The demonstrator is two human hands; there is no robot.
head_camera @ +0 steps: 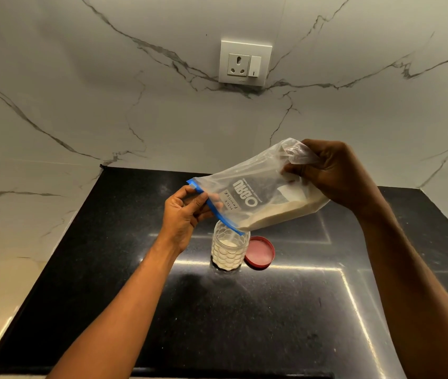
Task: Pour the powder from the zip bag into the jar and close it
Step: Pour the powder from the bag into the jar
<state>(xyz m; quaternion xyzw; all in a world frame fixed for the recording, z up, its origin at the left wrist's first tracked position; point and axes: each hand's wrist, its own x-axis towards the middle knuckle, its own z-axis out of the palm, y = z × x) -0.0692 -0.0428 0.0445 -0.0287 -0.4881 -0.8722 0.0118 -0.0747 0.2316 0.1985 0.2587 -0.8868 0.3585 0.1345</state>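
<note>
Tilting zip bag (255, 192), powder (277, 212) above part-filled jar (229, 248)

Dim and warm overall, with soft light from overhead mirrored as bright streaks and an L-shaped line of glare on the glossy black countertop (244, 310). Faint, diffuse shadow just in front of the jar (230, 248), darker shading along the right forearm. Sharp at the centre, readable lettering on the zip bag (258, 195); strong wide-angle bending at the edges, so the marble wall (108, 91) curves outward and the corners soften.
</note>
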